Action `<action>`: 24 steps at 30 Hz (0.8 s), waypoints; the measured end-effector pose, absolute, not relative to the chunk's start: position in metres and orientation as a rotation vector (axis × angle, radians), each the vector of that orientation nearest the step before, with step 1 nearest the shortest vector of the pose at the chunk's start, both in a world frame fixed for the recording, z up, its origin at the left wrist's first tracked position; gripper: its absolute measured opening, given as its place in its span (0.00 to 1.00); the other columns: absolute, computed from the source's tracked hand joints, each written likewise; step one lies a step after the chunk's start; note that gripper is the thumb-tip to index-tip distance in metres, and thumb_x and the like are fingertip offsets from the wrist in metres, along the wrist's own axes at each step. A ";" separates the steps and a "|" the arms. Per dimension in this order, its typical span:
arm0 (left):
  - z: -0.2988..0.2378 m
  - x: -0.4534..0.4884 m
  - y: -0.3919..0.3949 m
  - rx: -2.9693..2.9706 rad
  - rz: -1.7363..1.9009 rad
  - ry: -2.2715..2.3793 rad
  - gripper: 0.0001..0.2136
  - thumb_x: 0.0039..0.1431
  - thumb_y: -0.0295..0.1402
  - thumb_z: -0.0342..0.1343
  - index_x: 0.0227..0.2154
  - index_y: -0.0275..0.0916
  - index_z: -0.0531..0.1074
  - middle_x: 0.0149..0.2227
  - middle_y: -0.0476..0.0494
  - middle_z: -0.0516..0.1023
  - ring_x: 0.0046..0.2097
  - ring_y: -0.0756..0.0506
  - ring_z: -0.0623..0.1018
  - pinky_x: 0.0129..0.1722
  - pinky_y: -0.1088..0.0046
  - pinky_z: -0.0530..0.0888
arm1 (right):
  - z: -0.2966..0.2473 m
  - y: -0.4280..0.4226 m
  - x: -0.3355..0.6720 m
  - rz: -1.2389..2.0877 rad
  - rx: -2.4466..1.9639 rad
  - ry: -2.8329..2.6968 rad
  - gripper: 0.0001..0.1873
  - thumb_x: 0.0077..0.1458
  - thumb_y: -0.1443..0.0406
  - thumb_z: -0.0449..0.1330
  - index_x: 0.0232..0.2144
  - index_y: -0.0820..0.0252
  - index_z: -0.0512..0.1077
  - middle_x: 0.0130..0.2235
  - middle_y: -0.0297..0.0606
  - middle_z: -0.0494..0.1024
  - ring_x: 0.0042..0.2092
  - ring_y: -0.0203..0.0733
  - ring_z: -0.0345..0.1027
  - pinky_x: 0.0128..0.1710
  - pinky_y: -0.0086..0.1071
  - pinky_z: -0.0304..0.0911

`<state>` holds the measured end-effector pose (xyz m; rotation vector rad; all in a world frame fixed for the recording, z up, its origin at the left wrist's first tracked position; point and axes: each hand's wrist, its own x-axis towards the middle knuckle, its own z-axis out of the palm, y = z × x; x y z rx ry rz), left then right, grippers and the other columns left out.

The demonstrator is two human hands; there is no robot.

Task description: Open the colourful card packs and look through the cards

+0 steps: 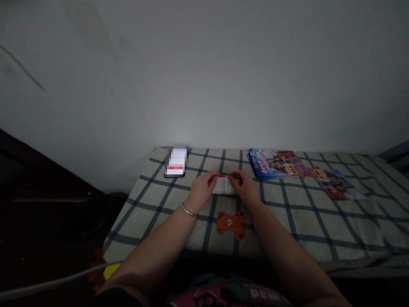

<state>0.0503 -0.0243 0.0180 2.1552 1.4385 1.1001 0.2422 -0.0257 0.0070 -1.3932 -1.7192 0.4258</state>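
Note:
My left hand [202, 189] and my right hand [244, 186] meet over the middle of a checked tablecloth [287, 213]. Between them they hold a small white folded paper packet [224, 186] with a red strip along its top edge. Each hand pinches one end of that strip with its fingertips. A silver bangle sits on my left wrist. The packet rests on or just above the cloth; I cannot tell which.
A lit phone [176, 162] lies at the back left of the table. A blue picture book [275, 163] and a second colourful booklet [338, 183] lie at the back right. An orange bear print [231, 223] marks the cloth. A white wall stands close behind.

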 end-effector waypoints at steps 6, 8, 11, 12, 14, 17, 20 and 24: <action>0.017 0.050 -0.023 2.109 1.150 1.434 0.10 0.64 0.32 0.49 0.42 0.41 0.74 0.40 0.47 0.80 0.40 0.46 0.78 0.40 0.72 0.72 | 0.010 -0.029 0.243 0.631 -1.424 -1.653 0.16 0.52 0.57 0.59 0.43 0.56 0.72 0.36 0.37 0.77 0.36 0.42 0.70 0.36 0.35 0.65; 0.017 0.050 -0.023 2.095 1.151 1.404 0.09 0.63 0.32 0.49 0.42 0.41 0.74 0.39 0.47 0.80 0.39 0.47 0.78 0.39 0.72 0.72 | 0.009 -0.029 0.243 0.682 -1.425 -1.638 0.16 0.52 0.57 0.59 0.42 0.55 0.73 0.34 0.35 0.77 0.33 0.41 0.69 0.33 0.34 0.65; 0.015 0.050 -0.021 2.072 1.134 1.339 0.09 0.63 0.32 0.49 0.42 0.41 0.73 0.39 0.47 0.79 0.39 0.47 0.78 0.39 0.73 0.72 | 0.007 -0.028 0.243 0.698 -1.386 -1.641 0.12 0.51 0.57 0.59 0.37 0.56 0.74 0.35 0.35 0.77 0.35 0.41 0.69 0.35 0.33 0.64; 0.015 0.049 -0.020 2.058 1.125 1.317 0.10 0.63 0.32 0.49 0.42 0.41 0.73 0.39 0.47 0.79 0.39 0.47 0.78 0.39 0.73 0.72 | 0.007 -0.028 0.243 0.692 -1.383 -1.650 0.11 0.51 0.58 0.59 0.35 0.56 0.74 0.34 0.35 0.77 0.35 0.42 0.69 0.36 0.34 0.64; 0.012 0.049 -0.018 2.013 1.092 1.283 0.10 0.63 0.34 0.48 0.43 0.40 0.73 0.38 0.47 0.79 0.38 0.47 0.77 0.36 0.73 0.72 | 0.006 -0.027 0.243 0.676 -1.399 -1.664 0.10 0.51 0.58 0.58 0.33 0.56 0.74 0.34 0.35 0.77 0.36 0.42 0.69 0.37 0.34 0.63; 0.009 0.049 -0.015 1.940 1.019 1.260 0.11 0.62 0.36 0.51 0.44 0.40 0.72 0.34 0.48 0.78 0.32 0.48 0.76 0.31 0.73 0.71 | 0.007 -0.027 0.242 0.654 -1.404 -1.672 0.10 0.51 0.59 0.58 0.33 0.56 0.73 0.34 0.36 0.77 0.36 0.43 0.69 0.38 0.35 0.63; 0.008 0.051 -0.014 1.928 1.013 1.242 0.11 0.59 0.33 0.53 0.44 0.40 0.72 0.38 0.47 0.78 0.35 0.48 0.76 0.34 0.73 0.72 | 0.009 -0.028 0.241 0.626 -1.393 -1.678 0.10 0.51 0.59 0.57 0.34 0.56 0.73 0.35 0.36 0.77 0.37 0.43 0.69 0.39 0.36 0.63; 0.011 0.052 -0.016 1.935 1.030 1.266 0.11 0.59 0.31 0.53 0.44 0.40 0.72 0.37 0.48 0.78 0.35 0.48 0.76 0.35 0.72 0.71 | 0.010 -0.029 0.241 0.612 -1.437 -1.657 0.13 0.51 0.58 0.57 0.38 0.56 0.72 0.35 0.35 0.76 0.33 0.42 0.68 0.34 0.34 0.63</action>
